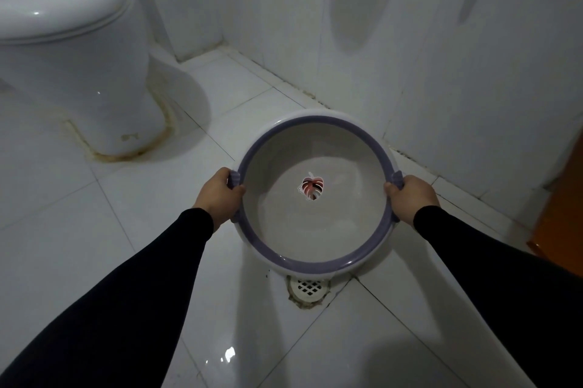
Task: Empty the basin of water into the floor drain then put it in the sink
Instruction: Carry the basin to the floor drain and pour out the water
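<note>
A round white basin [315, 258] with a purple rim and a leaf picture on its bottom is held over the white tiled floor. Clear water lies in its lower part. My left hand [217, 195] grips the purple handle on its left side. My right hand [410, 198] grips the handle on its right side. Both arms wear black sleeves. A white grated floor drain [308, 288] sits in the floor just below the basin's near edge, partly hidden by it. No sink is in view.
A white toilet [72, 49] stands at the upper left with a stained base. White tiled walls meet the floor behind and right of the basin. An orange-brown door edge [561, 214] is at the right.
</note>
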